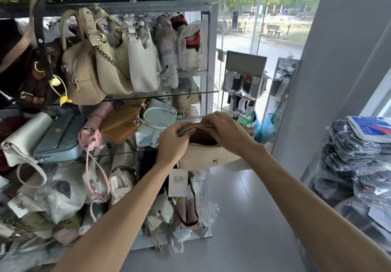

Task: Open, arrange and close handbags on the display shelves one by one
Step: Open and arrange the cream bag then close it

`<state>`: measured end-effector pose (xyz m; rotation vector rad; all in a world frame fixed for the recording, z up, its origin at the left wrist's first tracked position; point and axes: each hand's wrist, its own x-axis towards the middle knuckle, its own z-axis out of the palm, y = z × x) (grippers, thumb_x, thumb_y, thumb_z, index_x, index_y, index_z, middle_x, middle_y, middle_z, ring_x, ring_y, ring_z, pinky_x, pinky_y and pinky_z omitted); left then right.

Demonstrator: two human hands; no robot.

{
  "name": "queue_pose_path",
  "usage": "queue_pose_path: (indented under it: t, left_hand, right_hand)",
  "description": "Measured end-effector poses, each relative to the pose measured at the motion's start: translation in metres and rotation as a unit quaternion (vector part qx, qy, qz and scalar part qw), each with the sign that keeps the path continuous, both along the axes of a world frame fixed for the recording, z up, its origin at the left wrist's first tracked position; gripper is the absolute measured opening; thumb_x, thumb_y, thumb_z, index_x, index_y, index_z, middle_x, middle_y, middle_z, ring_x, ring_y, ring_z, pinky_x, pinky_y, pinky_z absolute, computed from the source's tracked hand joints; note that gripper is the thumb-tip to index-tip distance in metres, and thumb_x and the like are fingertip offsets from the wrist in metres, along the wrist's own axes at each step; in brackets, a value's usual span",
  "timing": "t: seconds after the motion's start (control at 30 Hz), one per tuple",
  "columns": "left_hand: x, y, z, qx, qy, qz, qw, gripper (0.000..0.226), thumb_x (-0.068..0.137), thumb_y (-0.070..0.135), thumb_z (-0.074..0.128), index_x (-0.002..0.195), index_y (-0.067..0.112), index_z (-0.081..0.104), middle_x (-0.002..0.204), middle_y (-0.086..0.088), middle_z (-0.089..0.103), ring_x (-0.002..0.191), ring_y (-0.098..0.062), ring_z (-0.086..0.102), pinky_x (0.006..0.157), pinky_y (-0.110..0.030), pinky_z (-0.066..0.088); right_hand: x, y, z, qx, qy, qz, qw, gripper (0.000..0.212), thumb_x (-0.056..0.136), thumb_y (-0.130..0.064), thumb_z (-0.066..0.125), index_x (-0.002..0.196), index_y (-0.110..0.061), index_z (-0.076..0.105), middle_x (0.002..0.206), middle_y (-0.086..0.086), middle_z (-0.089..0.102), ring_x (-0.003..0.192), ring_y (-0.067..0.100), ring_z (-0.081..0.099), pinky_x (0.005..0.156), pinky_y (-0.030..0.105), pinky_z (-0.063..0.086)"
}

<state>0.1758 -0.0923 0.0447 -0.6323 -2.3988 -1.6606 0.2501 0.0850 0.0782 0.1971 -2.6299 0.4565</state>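
Glass shelves (pixel 208 85) crowded with bags, grey floor (pixel 243 218), glazed shopfront at right, beige handbag (pixel 208 154) held mid-air before the shelves, zip open, left hand (pixel 172 141) and right hand (pixel 224 131) both pinching its top edge, tag (pixel 177 182) print illegible, wrapped stock at right cut off.

Bright daylight enters through the glass wall (pixel 260 28) at one o'clock, and the street outside looks pale and washed out. The floor (pixel 243 197) has a soft shine without hard shadows. The shelves (pixel 148 96) at nine o'clock are darker. The plastic wrapping (pixel 359 166) at three o'clock glares. Straight lines bend near the edges, and the corners are a little blurred.
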Motion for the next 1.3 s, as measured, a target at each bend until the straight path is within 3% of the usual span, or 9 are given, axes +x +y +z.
queue_pose_path:
  t: [0.1,0.27,0.4,0.63,0.8,0.93,1.07,1.17,1.3]
  left_hand:
    - [0.0,0.002,-0.002,0.065,-0.036,0.026,0.997,0.013,0.088,0.028,0.077,0.096,0.038,0.077,0.092,0.02,0.075,0.097,-0.006,0.07,0.093,-0.033,0.056]
    - [-0.008,0.001,-0.005,0.14,-0.125,0.052,0.981,0.018,0.079,0.03,0.081,0.079,0.048,0.077,0.089,0.016,0.078,0.1,-0.013,0.072,0.1,-0.043,0.057]
    - [-0.004,0.003,-0.01,0.156,-0.173,0.054,0.971,0.022,0.083,0.018,0.083,0.082,0.039,0.078,0.093,0.008,0.079,0.1,-0.017,0.073,0.097,-0.038,0.059]
    - [0.013,0.005,-0.017,0.207,-0.231,0.018,0.95,0.021,0.084,0.007,0.082,0.091,0.026,0.082,0.097,-0.005,0.081,0.096,-0.025,0.077,0.092,-0.041,0.061]
    - [0.018,0.0,-0.014,0.208,-0.214,0.004,0.954,0.022,0.083,0.007,0.083,0.097,0.024,0.083,0.099,-0.005,0.081,0.099,-0.024,0.076,0.094,-0.044,0.06]
    - [0.021,-0.012,-0.007,0.163,-0.153,-0.003,0.975,0.025,0.083,0.007,0.084,0.094,0.029,0.082,0.097,0.004,0.08,0.096,-0.012,0.075,0.091,-0.031,0.06]
    - [0.023,-0.016,-0.005,0.169,-0.117,0.0,0.979,0.032,0.081,0.001,0.083,0.082,0.033,0.081,0.093,0.003,0.079,0.096,-0.017,0.075,0.088,-0.028,0.06]
    - [0.024,-0.023,-0.006,0.19,-0.109,0.022,0.976,0.037,0.082,0.003,0.083,0.077,0.039,0.081,0.093,0.008,0.08,0.098,-0.014,0.074,0.091,-0.026,0.058]
    - [0.029,-0.029,-0.005,0.204,-0.119,0.007,0.972,0.033,0.082,0.003,0.084,0.096,0.033,0.081,0.098,0.012,0.08,0.098,-0.007,0.074,0.096,-0.026,0.056]
  right_hand:
    - [0.008,-0.002,-0.002,-0.051,0.002,-0.015,0.999,0.048,0.079,-0.026,0.086,0.12,-0.018,0.063,0.105,-0.008,0.054,0.091,0.006,0.049,0.079,0.021,0.04]
    - [0.012,-0.013,-0.012,-0.09,-0.076,-0.049,0.992,0.026,0.074,-0.04,0.088,0.092,-0.026,0.077,0.076,-0.012,0.069,0.073,0.011,0.067,0.071,0.038,0.06]
    - [0.005,-0.026,-0.005,0.001,-0.143,-0.133,0.981,0.019,0.083,-0.046,0.08,0.094,-0.03,0.082,0.094,-0.006,0.074,0.091,0.017,0.068,0.074,0.03,0.054]
    - [-0.013,-0.054,-0.011,-0.004,-0.228,-0.198,0.953,0.031,0.093,-0.043,0.066,0.111,-0.018,0.067,0.109,0.002,0.071,0.102,0.027,0.067,0.073,0.033,0.043]
    - [-0.01,-0.065,-0.014,0.002,-0.208,-0.164,0.964,0.02,0.095,-0.03,0.064,0.106,-0.016,0.072,0.101,0.003,0.07,0.098,0.03,0.068,0.072,0.034,0.044]
    - [-0.004,-0.057,-0.019,-0.032,-0.18,-0.114,0.976,0.016,0.095,-0.03,0.064,0.094,-0.02,0.076,0.082,-0.001,0.063,0.082,0.026,0.066,0.065,0.031,0.043]
    - [0.006,-0.049,-0.027,-0.075,-0.147,-0.114,0.98,0.028,0.091,-0.024,0.064,0.064,-0.028,0.066,0.06,-0.004,0.058,0.058,0.019,0.058,0.056,0.026,0.042]
    - [0.013,-0.036,-0.028,-0.126,-0.091,-0.176,0.972,0.02,0.086,-0.019,0.066,0.07,-0.012,0.076,0.058,0.001,0.065,0.054,0.016,0.061,0.054,0.028,0.053]
    - [0.023,-0.03,-0.023,-0.142,-0.054,-0.216,0.965,0.018,0.085,-0.016,0.065,0.075,-0.01,0.079,0.061,0.006,0.069,0.059,0.022,0.065,0.059,0.032,0.058]
